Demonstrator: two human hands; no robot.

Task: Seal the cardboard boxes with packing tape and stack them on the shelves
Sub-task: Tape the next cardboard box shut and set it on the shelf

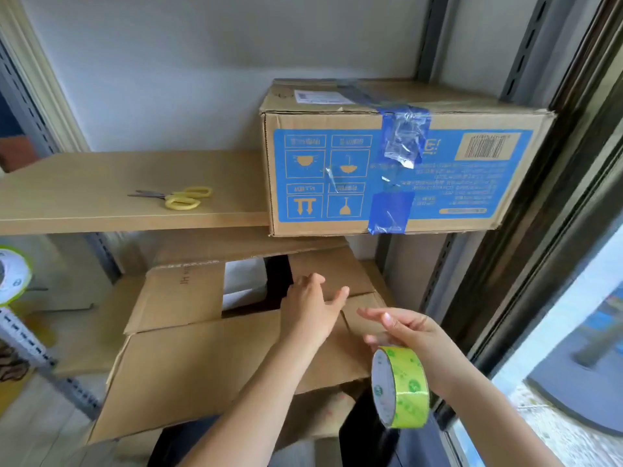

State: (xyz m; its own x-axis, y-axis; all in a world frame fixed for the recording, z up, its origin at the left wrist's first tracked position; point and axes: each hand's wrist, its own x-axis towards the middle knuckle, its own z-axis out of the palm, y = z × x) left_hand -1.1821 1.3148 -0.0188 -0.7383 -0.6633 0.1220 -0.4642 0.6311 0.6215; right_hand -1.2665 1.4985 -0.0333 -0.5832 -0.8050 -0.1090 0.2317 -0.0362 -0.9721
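Observation:
An open cardboard box (202,362) sits on the lower shelf with its flaps partly folded and a dark gap in the middle. My left hand (312,308) lies flat on the right flap with its fingers spread. My right hand (401,328) holds a roll of green-printed packing tape (399,387) just right of the box, the roll hanging below the fingers. A sealed cardboard box (397,163) with a blue printed panel and blue tape stands on the upper shelf board (101,197), at its right end.
Yellow-handled scissors (178,197) lie on the upper shelf board, left of the sealed box. A second tape roll (11,276) shows at the left edge. Grey slotted shelf posts (526,45) stand at the right, beside a window frame (573,230).

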